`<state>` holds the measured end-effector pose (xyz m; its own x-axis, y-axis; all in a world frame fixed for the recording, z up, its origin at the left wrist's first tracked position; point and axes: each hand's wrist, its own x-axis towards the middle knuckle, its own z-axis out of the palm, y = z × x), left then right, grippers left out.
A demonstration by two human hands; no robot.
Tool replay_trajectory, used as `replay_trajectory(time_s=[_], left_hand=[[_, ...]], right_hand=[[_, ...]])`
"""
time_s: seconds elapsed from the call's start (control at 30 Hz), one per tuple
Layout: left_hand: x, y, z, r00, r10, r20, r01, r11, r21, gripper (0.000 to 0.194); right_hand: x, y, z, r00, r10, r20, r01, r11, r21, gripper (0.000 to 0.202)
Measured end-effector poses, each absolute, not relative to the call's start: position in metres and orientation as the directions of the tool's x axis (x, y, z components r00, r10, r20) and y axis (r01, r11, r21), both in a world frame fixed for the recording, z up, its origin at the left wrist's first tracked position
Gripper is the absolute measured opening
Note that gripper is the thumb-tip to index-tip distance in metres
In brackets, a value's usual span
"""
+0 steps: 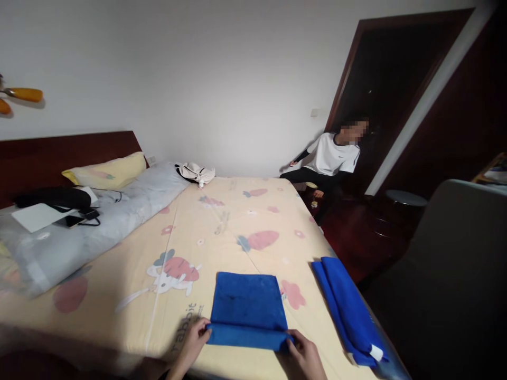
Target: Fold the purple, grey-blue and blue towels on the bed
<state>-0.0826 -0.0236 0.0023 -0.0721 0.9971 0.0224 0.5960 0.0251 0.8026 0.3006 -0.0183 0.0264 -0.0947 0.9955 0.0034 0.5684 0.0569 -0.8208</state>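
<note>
gripping a blue cloth [249, 300] at both ends of its folded-over near strip — pinched at the left end by the left hand [195, 340], at the right by the right hand [304, 354], between thumb and fingers. spread flat beyond the fold on the rabbit-and-carrot-print sheet [253, 214] — left of a second, folded cloth [348, 311], not touching it.

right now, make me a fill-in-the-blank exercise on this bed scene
The left hand and right hand hold a partly folded cloth coloured ____.
In this view, the folded fabric with a white tag lies on that cloth's ____ side.
The T-shirt on the seated person is mainly ____.
Missing words: blue; right; white.
</note>
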Motion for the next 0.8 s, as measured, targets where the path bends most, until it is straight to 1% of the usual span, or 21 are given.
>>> replay_trajectory(time_s=[0.1,0.23,0.3,0.33,0.4,0.47,0.57,0.63,0.73,0.8], left_hand=[[-0.073,-0.027,-0.009,-0.143,0.973,0.181,0.715,-0.026,0.699,0.023],[-0.064,-0.037,-0.019,-0.168,0.895,0.413,0.88,-0.053,0.472,0.018],[-0.06,-0.04,-0.017,-0.173,0.855,0.488,0.923,-0.032,0.383,0.022],[-0.056,-0.041,-0.014,-0.164,0.846,0.507,0.933,-0.034,0.357,0.024],[-0.042,-0.04,-0.003,-0.111,0.86,0.499,0.937,-0.076,0.341,0.026],[-0.02,-0.038,0.008,-0.015,0.898,0.44,0.921,-0.159,0.356,0.026],[0.018,-0.035,0.013,0.143,0.935,0.324,0.89,-0.265,0.37,0.029],[0.034,-0.034,0.005,0.215,0.934,0.286,0.889,-0.308,0.339,0.032],[0.029,-0.036,-0.017,0.229,0.932,0.281,0.915,-0.304,0.265,0.036],[0.008,-0.04,-0.026,0.178,0.939,0.295,0.938,-0.253,0.239,0.032]], right_hand=[[0.297,-0.013,0.009,-0.027,0.992,0.125,0.681,0.11,-0.724,0.033],[0.295,-0.016,-0.016,-0.023,0.946,0.324,0.799,0.212,-0.563,0.027],[0.291,-0.018,-0.022,0.002,0.906,0.424,0.835,0.232,-0.498,0.026],[0.287,-0.019,-0.022,0.0,0.88,0.475,0.848,0.252,-0.467,0.025],[0.273,-0.02,-0.018,-0.053,0.831,0.553,0.845,0.332,-0.419,0.025],[0.25,-0.022,-0.012,-0.147,0.805,0.574,0.81,0.432,-0.398,0.025],[0.21,-0.025,-0.004,-0.272,0.808,0.523,0.744,0.521,-0.418,0.026],[0.191,-0.027,-0.003,-0.305,0.815,0.492,0.727,0.533,-0.433,0.022],[0.194,-0.028,-0.007,-0.304,0.829,0.469,0.729,0.519,-0.446,0.019],[0.217,-0.028,-0.012,-0.272,0.843,0.464,0.736,0.493,-0.464,0.02]])
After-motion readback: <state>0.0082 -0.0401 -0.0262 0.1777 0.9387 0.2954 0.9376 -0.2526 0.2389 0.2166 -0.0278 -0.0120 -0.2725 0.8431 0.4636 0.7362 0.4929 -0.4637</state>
